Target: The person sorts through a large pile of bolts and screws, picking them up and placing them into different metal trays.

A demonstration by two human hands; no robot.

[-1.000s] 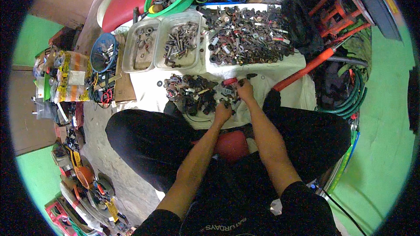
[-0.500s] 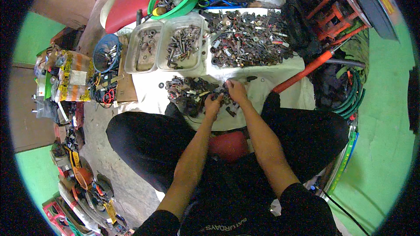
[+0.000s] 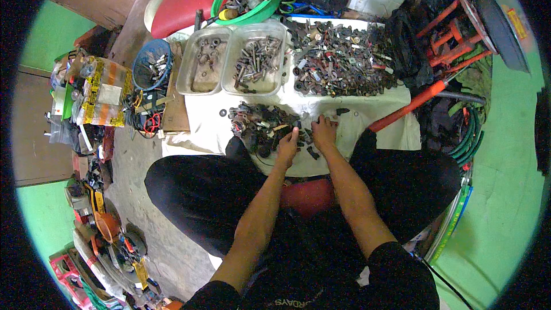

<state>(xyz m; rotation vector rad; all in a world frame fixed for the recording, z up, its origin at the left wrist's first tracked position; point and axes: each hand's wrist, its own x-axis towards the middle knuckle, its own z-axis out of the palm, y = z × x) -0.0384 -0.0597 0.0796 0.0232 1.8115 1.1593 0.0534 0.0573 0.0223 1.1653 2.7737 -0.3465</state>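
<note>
A loose heap of dark, greasy small metal parts (image 3: 261, 126) lies on the pale cloth (image 3: 201, 132) in front of me. At the heap's right edge is my left hand (image 3: 288, 148), its thumb up and its fingers closed around something small and dark that I cannot make out. My right hand (image 3: 325, 133) rests just to the right, with fingers bent down and slightly apart near a few scattered dark pieces (image 3: 312, 152). Nothing shows in the right hand. A single dark part (image 3: 342, 111) lies beyond it, and a small ring (image 3: 222, 113) sits left of the heap.
Two clear plastic tubs (image 3: 182, 77) with metal parts stand behind the heap. Right of them spreads a large mass of mixed hardware (image 3: 344, 57). A green basin (image 3: 218, 6), a blue basket (image 3: 136, 69) and an orange-red pole (image 3: 408, 106) surround the work area.
The view has shifted, so the scene sits farther right and lower. My hands have drawn slightly apart, the left one moving away from the right.
</note>
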